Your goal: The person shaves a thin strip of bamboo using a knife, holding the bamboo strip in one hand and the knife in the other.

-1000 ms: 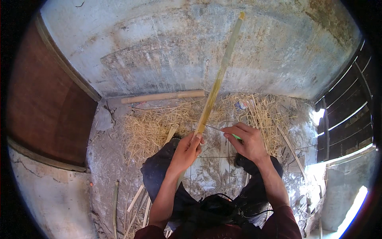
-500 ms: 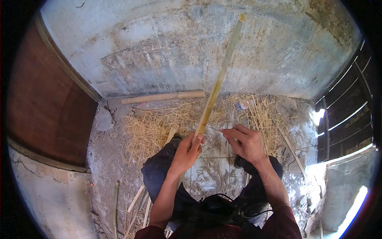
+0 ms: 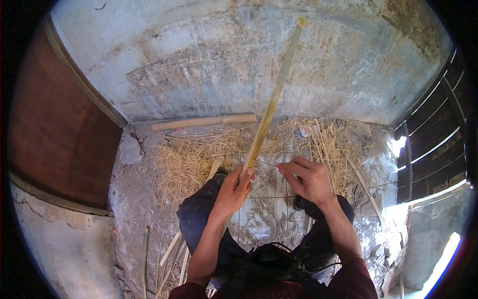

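Note:
A long split bamboo strip [image 3: 270,107], yellow-green, slants away from me up toward the wall, its far end raised. My left hand [image 3: 234,192] is closed round its near part, thumb along the right side. From the pinched fingers of my right hand [image 3: 308,180] a thin, dark, straight tool [image 3: 265,162] reaches left, its far end meeting the strip just above my left hand. It looks like a slim blade seen edge-on; its handle is hidden in the fingers. My knees stand apart below both hands.
Pale shavings [image 3: 181,162] lie heaped by the wall, with more bamboo strips [image 3: 331,149] at right. A thick bamboo pole [image 3: 205,121] lies along the wall's foot. A brown door panel [image 3: 64,124] stands at left, a slatted gate [image 3: 435,142] at right. A green stick [image 3: 145,259] lies lower left.
The tip of the thin tool has shifted slightly down the strip toward my left hand. Both hands keep nearly the same place, and the bamboo strip has tilted very slightly left.

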The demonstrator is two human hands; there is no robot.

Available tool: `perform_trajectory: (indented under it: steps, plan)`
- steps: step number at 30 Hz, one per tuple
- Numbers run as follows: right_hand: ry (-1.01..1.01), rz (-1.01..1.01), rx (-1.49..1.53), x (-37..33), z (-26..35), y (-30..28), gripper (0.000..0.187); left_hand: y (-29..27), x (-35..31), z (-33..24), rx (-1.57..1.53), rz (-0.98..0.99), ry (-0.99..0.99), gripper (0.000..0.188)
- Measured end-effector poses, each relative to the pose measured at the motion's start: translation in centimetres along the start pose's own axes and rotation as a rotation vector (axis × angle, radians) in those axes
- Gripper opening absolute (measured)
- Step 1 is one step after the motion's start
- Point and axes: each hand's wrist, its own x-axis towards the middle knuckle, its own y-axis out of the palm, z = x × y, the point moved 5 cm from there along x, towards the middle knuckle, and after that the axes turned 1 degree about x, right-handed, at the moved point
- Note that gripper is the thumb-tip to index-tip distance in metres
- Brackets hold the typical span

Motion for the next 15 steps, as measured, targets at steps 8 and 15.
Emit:
perform_trajectory:
  steps: [8, 15]
  plan:
    - [-0.008, -0.027, 0.046, -0.04, -0.09, 0.45, 0.025, 0.13, 0.09, 0.11, -0.002, 0.007, 0.037, 0.035]
    - [0.040, -0.058, 0.029, 0.07, -0.46, -0.03, 0.026, 0.24, 0.02, 0.16, -0.031, 0.010, 0.000, 0.037]
